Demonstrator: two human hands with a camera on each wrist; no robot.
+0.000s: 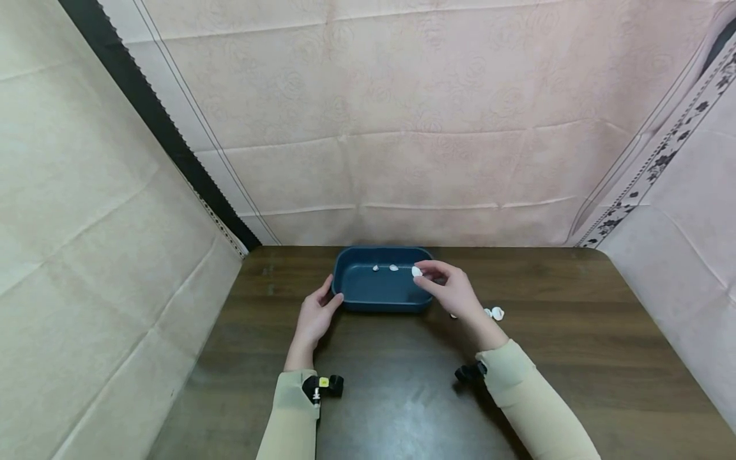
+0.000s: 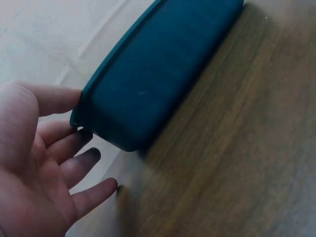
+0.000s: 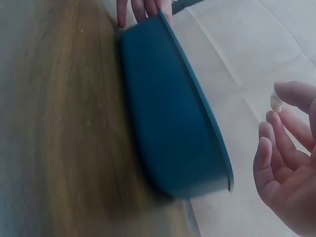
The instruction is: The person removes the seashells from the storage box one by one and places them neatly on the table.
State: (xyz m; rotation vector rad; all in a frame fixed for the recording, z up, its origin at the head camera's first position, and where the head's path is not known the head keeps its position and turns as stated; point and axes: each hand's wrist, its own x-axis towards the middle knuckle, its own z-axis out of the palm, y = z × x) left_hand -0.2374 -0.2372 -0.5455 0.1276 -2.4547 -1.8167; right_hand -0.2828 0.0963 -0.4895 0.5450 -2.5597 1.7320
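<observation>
In the head view, at the far part of the table (image 1: 397, 409), a blue tray (image 1: 379, 291), with two small white pieces (image 1: 393, 268) lying inside, apart from each other. At the near left corner of the tray, the left hand (image 1: 313, 319), grasping the rim between thumb and fingers. At the right end, the right hand (image 1: 451, 291), pinching a held white piece (image 1: 416, 271) between thumb and fingertips. To the right and nearer, other white pieces (image 1: 498, 314) on the wood, close to the right forearm. In the left wrist view, shown better than from the head: the outer near wall of the tray, and the lower fingers of the left hand, spread loosely below the rim and free from the wall; the tray's inside hidden here. In the right wrist view, the same near wall seen from the right, with fingers of the left hand at the left end; also the held white piece, well apart from the rim, with the remaining fingers of the right hand softly bent. Cannot tell the exact kind of pieces. For surface, brown wood grain, with a pale shine at the near middle. Around, pale creased cloth (image 1: 402, 166) at the far side, a black band (image 1: 167, 128) to the left, a dark floral border (image 1: 661, 160) to the right.
</observation>
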